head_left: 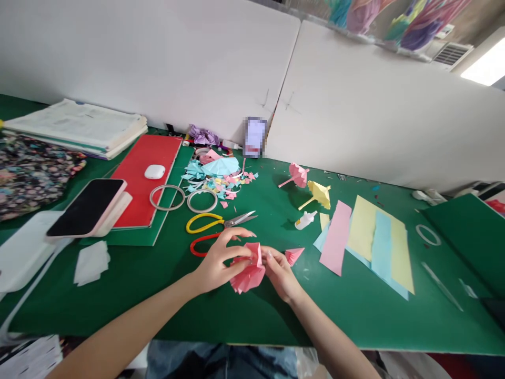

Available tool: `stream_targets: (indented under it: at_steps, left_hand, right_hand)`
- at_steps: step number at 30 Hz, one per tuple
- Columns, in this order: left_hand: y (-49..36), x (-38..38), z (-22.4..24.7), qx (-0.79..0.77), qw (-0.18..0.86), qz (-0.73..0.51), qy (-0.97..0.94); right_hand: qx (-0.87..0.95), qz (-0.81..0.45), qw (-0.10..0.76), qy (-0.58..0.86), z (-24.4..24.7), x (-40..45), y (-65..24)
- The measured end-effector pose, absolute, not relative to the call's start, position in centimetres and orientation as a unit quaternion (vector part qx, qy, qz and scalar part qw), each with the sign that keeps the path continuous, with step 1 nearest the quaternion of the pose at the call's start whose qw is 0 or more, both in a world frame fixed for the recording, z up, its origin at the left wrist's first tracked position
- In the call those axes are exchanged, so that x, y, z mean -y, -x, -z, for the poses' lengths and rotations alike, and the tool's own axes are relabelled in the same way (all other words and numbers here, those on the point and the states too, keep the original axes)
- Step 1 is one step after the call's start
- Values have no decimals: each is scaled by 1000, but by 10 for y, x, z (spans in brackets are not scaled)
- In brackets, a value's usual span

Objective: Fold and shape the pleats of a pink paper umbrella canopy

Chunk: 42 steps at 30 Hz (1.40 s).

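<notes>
Both my hands hold a pleated pink paper piece (248,277) above the green table, near its front edge. My left hand (221,258) grips it from the left, with thumb and fingers closed on the folds. On the right edge of the paper, my right hand (279,273) pinches with thumb and fingertips. A second folded pink paper cone (294,256) lies just beyond my right hand. Scissors (224,223) with one yellow and one red handle loop rest behind my left hand, blades apart. A small white glue bottle (305,220) lies on its side further back.
Pink (299,175) and yellow paper umbrellas (320,196) sit behind the glue. Coloured paper sheets (361,226) lie right. Paper scraps (221,176) and two rings (202,200) are at back left. A dark-screened phone (87,207) and red folder (145,179) stand left.
</notes>
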<state>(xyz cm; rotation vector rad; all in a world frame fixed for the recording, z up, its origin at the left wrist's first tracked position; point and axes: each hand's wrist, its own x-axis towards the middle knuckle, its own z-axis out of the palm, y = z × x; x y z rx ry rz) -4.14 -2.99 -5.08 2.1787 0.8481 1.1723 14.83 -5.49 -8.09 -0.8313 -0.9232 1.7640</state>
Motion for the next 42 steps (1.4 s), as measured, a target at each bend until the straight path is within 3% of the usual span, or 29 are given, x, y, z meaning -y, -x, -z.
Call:
stream_targets:
  at_steps: [9, 23, 29, 42]
  left_hand:
    - [40, 29, 55, -286, 261, -479, -788]
    - [42, 32, 54, -254, 68, -470, -842]
    - [41, 34, 53, -241, 16, -450, -860]
    - [38, 34, 57, -263, 18, -481, -836]
  right_hand:
    - [350, -748, 468, 315, 74, 56, -147]
    - [298, -794, 455, 272, 69, 60, -143]
    - [303, -816, 399, 286, 71, 61, -142]
    - [340, -744, 481, 316, 69, 61, -144]
